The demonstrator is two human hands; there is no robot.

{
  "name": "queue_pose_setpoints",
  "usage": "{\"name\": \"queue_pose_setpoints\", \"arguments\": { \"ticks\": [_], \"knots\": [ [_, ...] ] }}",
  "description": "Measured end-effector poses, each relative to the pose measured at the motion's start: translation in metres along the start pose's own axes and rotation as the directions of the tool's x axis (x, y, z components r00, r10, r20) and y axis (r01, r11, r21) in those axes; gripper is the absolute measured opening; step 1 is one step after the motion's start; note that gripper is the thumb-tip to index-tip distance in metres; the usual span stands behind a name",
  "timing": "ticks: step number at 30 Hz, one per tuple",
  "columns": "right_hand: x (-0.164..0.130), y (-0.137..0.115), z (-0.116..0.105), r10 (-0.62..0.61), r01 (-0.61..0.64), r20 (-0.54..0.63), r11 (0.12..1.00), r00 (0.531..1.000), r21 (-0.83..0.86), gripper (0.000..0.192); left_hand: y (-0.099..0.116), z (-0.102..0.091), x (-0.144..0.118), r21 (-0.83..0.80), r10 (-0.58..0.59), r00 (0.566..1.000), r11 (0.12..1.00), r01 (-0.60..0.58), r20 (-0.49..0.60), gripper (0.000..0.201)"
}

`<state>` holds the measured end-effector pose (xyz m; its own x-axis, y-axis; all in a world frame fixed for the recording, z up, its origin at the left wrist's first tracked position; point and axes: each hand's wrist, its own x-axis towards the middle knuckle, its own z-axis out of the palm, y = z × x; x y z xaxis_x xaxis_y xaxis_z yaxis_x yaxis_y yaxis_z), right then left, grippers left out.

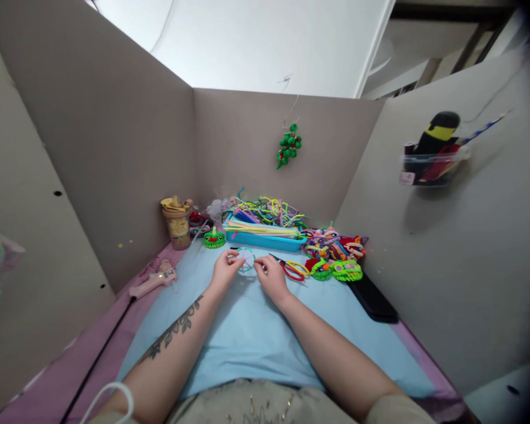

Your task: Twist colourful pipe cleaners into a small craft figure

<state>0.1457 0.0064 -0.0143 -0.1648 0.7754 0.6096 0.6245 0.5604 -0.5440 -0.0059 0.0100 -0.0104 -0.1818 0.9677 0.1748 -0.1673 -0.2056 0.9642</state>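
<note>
A thin teal ring with pink strands across it, seemingly bent from pipe cleaners [246, 271], is held up between my hands above the blue cloth [247, 330]. My left hand [225, 270] pinches the ring's left side. On the opposite side, the fingers of my right hand [271, 278] are pressed together at its edge. Just right of my right hand lie scissors with red handles [295, 271], next to a yellow-handled pair [301, 266]. Behind the ring stands a blue tray [265, 240] of straight pipe cleaners [262, 228].
Several colourful fuzzy pieces [335, 244] and a black case [373, 300] lie to the right. A pink glue gun [154, 282] with a black cord rests at left, near a cup [176, 224]. Grey panels [256, 135] enclose the table; a clear bin [433, 168] hangs on the right one.
</note>
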Motion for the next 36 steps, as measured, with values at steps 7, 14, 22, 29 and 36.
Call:
{"name": "queue_pose_setpoints", "arguments": {
  "ticks": [7,14,22,29,36],
  "knots": [
    [0.095,0.002,0.031,-0.023,0.057,0.144,0.971,0.989,-0.233,0.026,0.004,-0.008,0.006,-0.118,-0.108,0.980,0.989,0.089,-0.168,0.041],
    [0.154,-0.003,0.061,0.025,0.157,0.375,0.880,0.927,-0.448,0.022,0.008,-0.015,0.010,-0.273,-0.297,0.923,0.934,0.228,-0.244,0.039],
    [0.177,0.020,0.056,0.176,-0.027,0.234,0.849,0.956,-0.527,0.041,0.008,-0.017,0.009,-0.489,-0.395,0.899,0.832,0.263,-0.189,0.031],
    [0.188,0.022,0.059,0.185,0.063,0.307,0.758,0.933,-0.649,0.029,0.013,-0.017,0.006,-0.549,-0.408,0.902,0.790,0.272,-0.140,0.028],
    [0.189,0.034,0.053,0.082,0.185,0.366,0.750,0.927,-0.635,0.030,0.010,-0.017,0.006,-0.544,-0.405,0.902,0.795,0.267,-0.149,0.029]
  ]
}}
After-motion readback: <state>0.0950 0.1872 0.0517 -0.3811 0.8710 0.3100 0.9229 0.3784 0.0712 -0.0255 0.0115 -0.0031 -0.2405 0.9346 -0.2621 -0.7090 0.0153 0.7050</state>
